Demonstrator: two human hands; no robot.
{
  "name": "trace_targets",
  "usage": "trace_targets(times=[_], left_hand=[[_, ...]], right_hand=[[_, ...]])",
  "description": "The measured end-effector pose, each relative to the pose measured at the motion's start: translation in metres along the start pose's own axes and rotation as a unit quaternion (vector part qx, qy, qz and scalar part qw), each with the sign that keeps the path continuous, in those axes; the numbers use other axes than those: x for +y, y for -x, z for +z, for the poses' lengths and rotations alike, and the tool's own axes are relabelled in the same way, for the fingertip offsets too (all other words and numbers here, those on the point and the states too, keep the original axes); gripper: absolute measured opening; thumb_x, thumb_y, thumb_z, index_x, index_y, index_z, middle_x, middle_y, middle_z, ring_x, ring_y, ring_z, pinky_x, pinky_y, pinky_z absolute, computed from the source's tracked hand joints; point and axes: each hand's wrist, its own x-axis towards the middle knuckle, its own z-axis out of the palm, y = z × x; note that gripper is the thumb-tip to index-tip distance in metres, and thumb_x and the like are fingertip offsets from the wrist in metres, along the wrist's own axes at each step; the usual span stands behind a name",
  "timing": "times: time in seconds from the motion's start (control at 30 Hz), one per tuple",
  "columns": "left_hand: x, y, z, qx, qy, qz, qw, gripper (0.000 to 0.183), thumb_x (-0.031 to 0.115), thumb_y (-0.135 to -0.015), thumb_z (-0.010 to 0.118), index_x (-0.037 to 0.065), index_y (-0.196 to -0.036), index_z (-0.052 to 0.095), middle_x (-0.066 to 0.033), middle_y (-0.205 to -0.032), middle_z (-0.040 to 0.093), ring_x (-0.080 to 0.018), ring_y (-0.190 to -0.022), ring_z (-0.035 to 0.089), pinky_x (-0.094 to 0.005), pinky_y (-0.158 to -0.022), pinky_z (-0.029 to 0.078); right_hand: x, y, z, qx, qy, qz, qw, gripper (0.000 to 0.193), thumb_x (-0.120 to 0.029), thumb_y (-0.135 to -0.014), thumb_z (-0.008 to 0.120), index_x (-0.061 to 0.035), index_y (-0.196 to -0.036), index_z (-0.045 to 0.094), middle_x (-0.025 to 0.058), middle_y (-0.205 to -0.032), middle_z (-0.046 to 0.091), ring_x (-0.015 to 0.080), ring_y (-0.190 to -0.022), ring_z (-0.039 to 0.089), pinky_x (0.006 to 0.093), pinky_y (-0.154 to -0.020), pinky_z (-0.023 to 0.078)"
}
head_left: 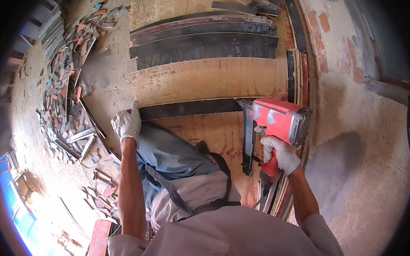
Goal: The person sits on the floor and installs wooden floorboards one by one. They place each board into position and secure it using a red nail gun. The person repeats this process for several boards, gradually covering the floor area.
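Observation:
My right hand (282, 154), in a pale work glove, is wrapped round the handle of a red nail gun (277, 118). The gun's black magazine (248, 140) points down toward me, and its nose rests at the right end of a narrow black wooden strip (191, 109). This strip lies crosswise on a tan wooden board (212, 80). At the strip's left end my left hand (127, 124), also gloved, is closed on it, with the fingertips at the board's edge. The gun's nose hides the strip's far right end.
Several dark strips (206, 47) lie side by side farther up the board. Stacked strips (298, 75) run along its right edge, beside a worn wall. Scattered wood offcuts (62, 106) cover the floor at left. My bent leg (169, 149) is close below the strip.

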Motion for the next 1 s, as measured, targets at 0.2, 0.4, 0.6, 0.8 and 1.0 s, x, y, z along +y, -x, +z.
trace_targets(times=[0.2, 0.4, 0.6, 0.8, 1.0], left_hand=[[0.035, 0.028, -0.024, -0.029, 0.381, -0.031, 0.923, 0.053, 0.047, -0.091, 0.064, -0.004, -0.106, 0.073, -0.0195, -0.096, 0.072, -0.0320, -0.086, 0.069, -0.0419, -0.082, 0.055], [0.065, 0.061, 0.022, -0.216, 0.634, -0.144, 0.729, 0.033, 0.027, -0.096, 0.066, 0.002, -0.117, 0.067, -0.0121, -0.106, 0.067, -0.0259, -0.092, 0.067, -0.0367, -0.072, 0.061], [0.078, 0.072, 0.050, -0.233, 0.648, -0.199, 0.697, 0.033, 0.024, -0.096, 0.064, 0.003, -0.121, 0.064, -0.0125, -0.111, 0.066, -0.0288, -0.095, 0.067, -0.0393, -0.072, 0.062], [0.078, 0.073, 0.049, -0.232, 0.652, -0.206, 0.692, 0.033, 0.024, -0.096, 0.062, 0.000, -0.120, 0.063, -0.0143, -0.107, 0.067, -0.0294, -0.089, 0.068, -0.0383, -0.066, 0.062], [0.081, 0.073, 0.049, -0.227, 0.641, -0.206, 0.703, 0.031, 0.023, -0.096, 0.063, 0.001, -0.117, 0.064, -0.0152, -0.105, 0.068, -0.0296, -0.083, 0.068, -0.0380, -0.063, 0.062]], right_hand=[[0.015, 0.011, -0.019, 0.006, -0.010, -0.005, 1.000, 0.027, -0.014, -0.094, 0.058, -0.0036, -0.069, 0.058, 0.0083, -0.055, 0.056, 0.0194, -0.048, 0.054, 0.0314, -0.053, 0.045], [0.006, 0.020, -0.016, 0.041, 0.006, -0.014, 0.999, 0.029, -0.016, -0.096, 0.058, -0.0033, -0.070, 0.058, 0.0085, -0.056, 0.056, 0.0194, -0.050, 0.054, 0.0319, -0.054, 0.045], [0.012, 0.017, -0.017, 0.024, 0.023, -0.004, 0.999, 0.029, -0.018, -0.096, 0.059, -0.0041, -0.071, 0.059, 0.0081, -0.057, 0.057, 0.0190, -0.051, 0.055, 0.0317, -0.055, 0.045], [0.012, 0.012, 0.003, 0.011, 0.029, 0.011, 0.999, 0.028, -0.020, -0.096, 0.060, -0.0053, -0.072, 0.060, 0.0057, -0.055, 0.056, 0.0169, -0.050, 0.054, 0.0305, -0.055, 0.045], [0.019, 0.008, 0.003, -0.001, 0.041, 0.016, 0.999, 0.025, -0.024, -0.098, 0.060, -0.0047, -0.083, 0.066, 0.0024, -0.058, 0.056, 0.0127, -0.052, 0.052, 0.0292, -0.056, 0.043]])
